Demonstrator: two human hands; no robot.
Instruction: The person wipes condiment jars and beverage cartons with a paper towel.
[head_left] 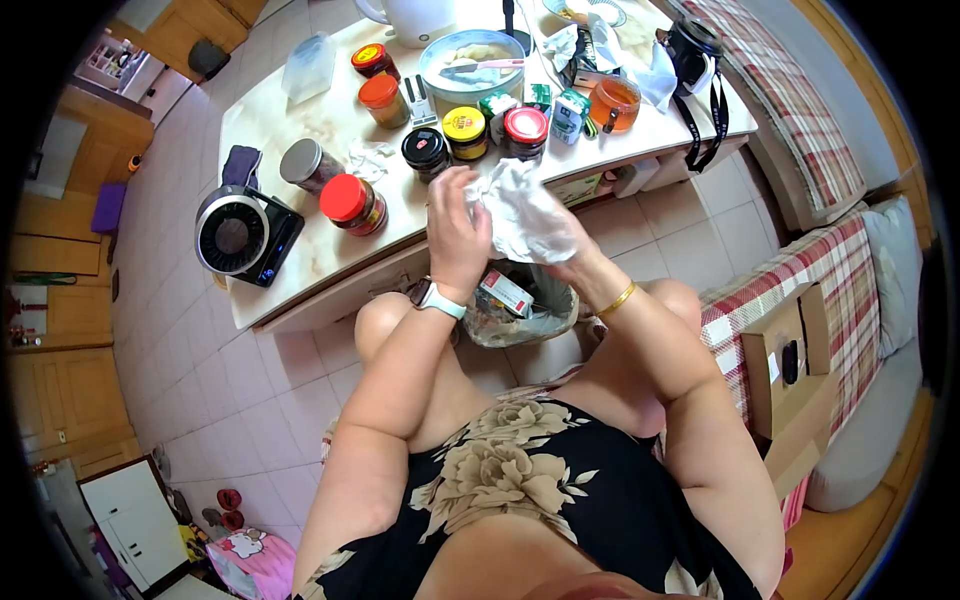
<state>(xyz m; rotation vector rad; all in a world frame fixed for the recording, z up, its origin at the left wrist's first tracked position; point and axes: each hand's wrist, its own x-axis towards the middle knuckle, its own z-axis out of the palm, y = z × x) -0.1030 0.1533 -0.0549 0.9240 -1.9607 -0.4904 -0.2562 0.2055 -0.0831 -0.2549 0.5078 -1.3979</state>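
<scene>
A crumpled white tissue (pixel 522 212) is spread between my two hands, above the table's near edge. My right hand (pixel 578 258), below a gold bracelet, grips the tissue from the right; its fingers are mostly hidden behind it. My left hand (pixel 460 238), with a white-strapped watch (pixel 438 298) at the wrist, is raised at the tissue's left edge. Its fingers are loosely bent and apart, and the thumb side is against the tissue. Just beyond are a black-lidded jar (pixel 425 150), a yellow-lidded jar (pixel 465 130) and a red-lidded jar (pixel 526 128).
Below my hands, between my knees, stands a lined trash bin (pixel 530 328) with a carton inside. The table (pixel 290 235) holds a digital scale (pixel 275 245), a glass teapot (pixel 614 105), a covered bowl (pixel 470 75) and several jars. A cardboard box (pixel 790 375) lies on the sofa.
</scene>
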